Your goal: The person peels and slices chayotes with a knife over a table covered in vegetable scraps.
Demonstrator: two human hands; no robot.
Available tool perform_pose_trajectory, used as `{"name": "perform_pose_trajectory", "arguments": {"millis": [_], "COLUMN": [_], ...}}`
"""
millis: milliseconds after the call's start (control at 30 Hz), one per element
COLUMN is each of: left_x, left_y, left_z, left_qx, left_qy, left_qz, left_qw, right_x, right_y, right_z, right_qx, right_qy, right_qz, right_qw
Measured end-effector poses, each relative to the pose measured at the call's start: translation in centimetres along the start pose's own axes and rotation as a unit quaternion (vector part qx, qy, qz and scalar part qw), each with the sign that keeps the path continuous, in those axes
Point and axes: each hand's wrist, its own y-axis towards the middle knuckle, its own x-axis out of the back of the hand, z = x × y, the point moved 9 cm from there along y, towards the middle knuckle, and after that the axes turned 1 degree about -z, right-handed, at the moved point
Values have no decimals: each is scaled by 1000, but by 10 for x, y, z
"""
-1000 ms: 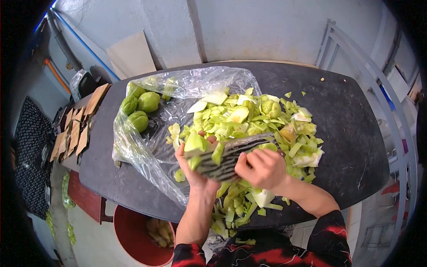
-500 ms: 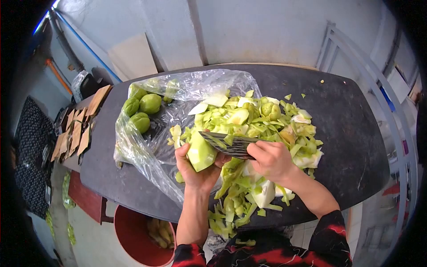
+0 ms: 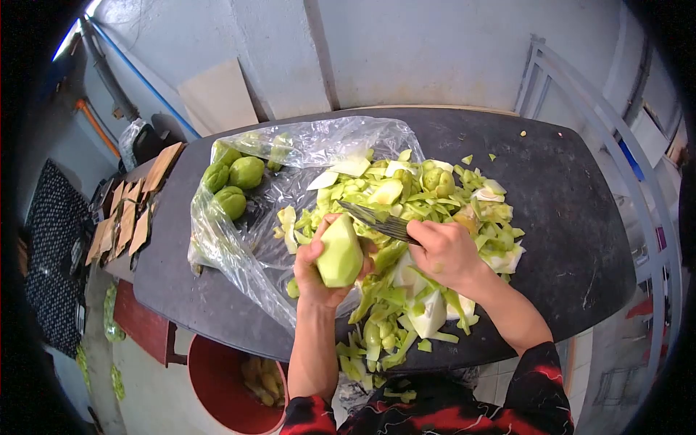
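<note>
A pale green peeled chayote (image 3: 339, 252) sits in my left hand (image 3: 313, 272), whose fingers wrap round its sides. My right hand (image 3: 448, 252) is closed on the handle of a dark-bladed knife (image 3: 380, 223). The blade points left, just beyond the chayote's upper right side, apart from it. Behind and below my hands spreads a heap of green peelings (image 3: 428, 196), with white pieces (image 3: 428, 313) among them. Several unpeeled chayotes (image 3: 246, 172) lie at the left in a clear plastic bag (image 3: 239, 250).
Everything rests on a dark table (image 3: 573, 217). Under its front left edge stands a red bucket (image 3: 206, 377) with yellowish pieces inside. Cardboard pieces (image 3: 125, 221) are at the left, a grey metal railing (image 3: 623, 145) at the right, and a wall (image 3: 428, 54) behind.
The knife has come away from the chayote, and its blade has turned edge-on. The chayote has been turned more upright in my left hand and moved slightly right.
</note>
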Motion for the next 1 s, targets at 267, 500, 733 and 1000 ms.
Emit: {"name": "perform_pose_trajectory", "arguments": {"millis": [267,500,733,1000], "left_x": [52,6,-2,39], "left_y": [-4,-5,-7,0], "left_z": [-10,-47,-34,-19], "left_qx": [-56,-240,-208,-133], "left_qy": [-25,471,532,-56], "left_qz": [-278,-139,-98,-250], "left_qw": [959,838,815,957], "right_x": [28,36,19,41], "right_y": [1,-3,-1,1], "right_z": [-2,28,16,20], "right_qx": [-40,42,19,20], "right_qy": [57,20,-52,91], "right_qz": [-33,-26,1,-57], "right_qw": [997,999,998,994]}}
